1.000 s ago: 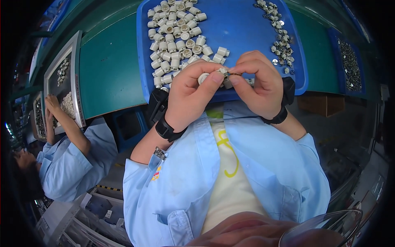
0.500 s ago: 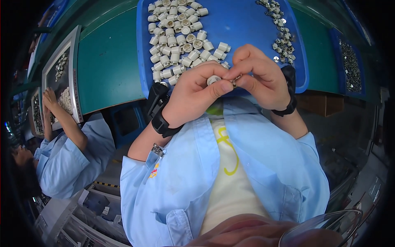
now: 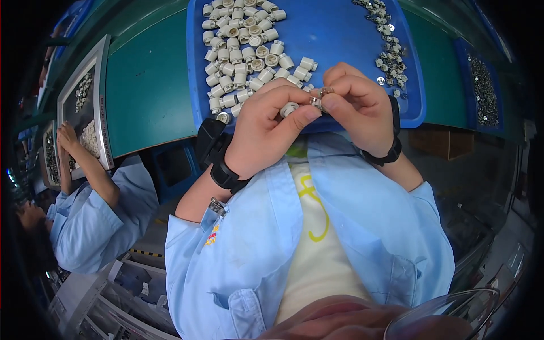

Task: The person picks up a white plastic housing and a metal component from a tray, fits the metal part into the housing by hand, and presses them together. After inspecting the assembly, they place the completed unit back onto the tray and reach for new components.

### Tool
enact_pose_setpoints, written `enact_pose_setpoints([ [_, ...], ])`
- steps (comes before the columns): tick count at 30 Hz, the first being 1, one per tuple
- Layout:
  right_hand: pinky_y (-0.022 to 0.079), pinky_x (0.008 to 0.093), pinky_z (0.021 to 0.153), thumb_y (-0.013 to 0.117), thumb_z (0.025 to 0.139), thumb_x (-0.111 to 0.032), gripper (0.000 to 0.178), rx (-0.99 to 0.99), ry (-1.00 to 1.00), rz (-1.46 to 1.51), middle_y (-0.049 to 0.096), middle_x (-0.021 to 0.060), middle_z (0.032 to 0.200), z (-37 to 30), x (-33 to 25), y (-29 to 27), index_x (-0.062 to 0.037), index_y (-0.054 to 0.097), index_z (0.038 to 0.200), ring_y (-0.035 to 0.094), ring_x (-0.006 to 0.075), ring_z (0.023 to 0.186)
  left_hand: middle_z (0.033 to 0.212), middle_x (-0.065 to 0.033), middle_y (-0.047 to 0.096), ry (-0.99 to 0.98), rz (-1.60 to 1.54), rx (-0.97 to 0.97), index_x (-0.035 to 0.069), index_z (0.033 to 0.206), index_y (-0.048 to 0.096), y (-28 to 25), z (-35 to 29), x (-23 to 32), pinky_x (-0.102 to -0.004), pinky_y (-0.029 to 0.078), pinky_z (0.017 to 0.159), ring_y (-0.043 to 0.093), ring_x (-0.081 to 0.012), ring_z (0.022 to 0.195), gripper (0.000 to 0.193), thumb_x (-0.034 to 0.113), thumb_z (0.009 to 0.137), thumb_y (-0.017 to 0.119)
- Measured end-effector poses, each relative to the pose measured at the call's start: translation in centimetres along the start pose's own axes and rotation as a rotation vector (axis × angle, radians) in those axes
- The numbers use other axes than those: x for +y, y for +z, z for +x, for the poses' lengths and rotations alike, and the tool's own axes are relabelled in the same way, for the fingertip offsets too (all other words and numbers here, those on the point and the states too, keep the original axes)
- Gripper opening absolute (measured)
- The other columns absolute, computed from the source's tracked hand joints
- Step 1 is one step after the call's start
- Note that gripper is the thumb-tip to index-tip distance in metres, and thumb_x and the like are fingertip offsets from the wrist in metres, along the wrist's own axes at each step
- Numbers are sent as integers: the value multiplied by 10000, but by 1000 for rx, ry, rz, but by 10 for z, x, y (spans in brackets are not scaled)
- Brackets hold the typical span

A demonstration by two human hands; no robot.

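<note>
Above the near edge of a blue tray [image 3: 328, 34], my two hands meet at the fingertips. My left hand [image 3: 258, 127] is closed around a white ceramic-looking lamp socket [image 3: 289, 109]. Between its thumb and forefinger a small white-and-metal part [image 3: 315, 102] shows. My right hand [image 3: 362, 110] pinches a small shiny metal piece [image 3: 325, 91] right beside that part; its exact shape is too small to make out. Many white cylindrical sockets [image 3: 238, 56] lie heaped on the tray's left side. Small white-and-metal parts [image 3: 391, 54] are strewn along its right side.
The tray stands on a green table [image 3: 147, 85]. At the right is a blue bin [image 3: 484, 85] of small metal parts, with a cardboard box [image 3: 442, 141] below table level. To the left, a co-worker's hands [image 3: 67, 139] work over a grey-framed tray [image 3: 103, 107].
My right fingers have opened up slightly, moving a shiny metal piece up and into view. My left hand has turned a little, shifting its socket slightly left.
</note>
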State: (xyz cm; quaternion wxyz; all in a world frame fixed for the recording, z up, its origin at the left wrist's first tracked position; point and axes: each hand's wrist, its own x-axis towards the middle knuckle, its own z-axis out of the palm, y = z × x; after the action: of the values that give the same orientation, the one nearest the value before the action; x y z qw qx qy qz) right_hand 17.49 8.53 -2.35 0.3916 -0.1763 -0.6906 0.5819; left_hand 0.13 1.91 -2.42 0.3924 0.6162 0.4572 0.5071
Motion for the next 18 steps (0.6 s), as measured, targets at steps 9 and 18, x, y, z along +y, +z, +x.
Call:
enact_pose_setpoints([
  [9, 386, 234, 756, 609, 803, -55, 182, -58, 79, 218, 494, 84, 946, 3, -6, 5, 16, 612, 970, 477, 133, 852, 779, -71, 560, 157, 52, -70, 10, 876, 591, -8, 4, 4, -269, 414, 610, 529, -188, 698, 163, 127, 779, 652],
  [18, 391, 256, 752, 663, 754, -92, 304, -162, -136, -186, 503, 83, 932, 1, -8, -7, -6, 608, 1040, 484, 170, 857, 782, -47, 555, 131, 103, -120, 18, 860, 605, -9, 2, 5, -258, 405, 619, 511, -160, 713, 161, 132, 765, 669],
])
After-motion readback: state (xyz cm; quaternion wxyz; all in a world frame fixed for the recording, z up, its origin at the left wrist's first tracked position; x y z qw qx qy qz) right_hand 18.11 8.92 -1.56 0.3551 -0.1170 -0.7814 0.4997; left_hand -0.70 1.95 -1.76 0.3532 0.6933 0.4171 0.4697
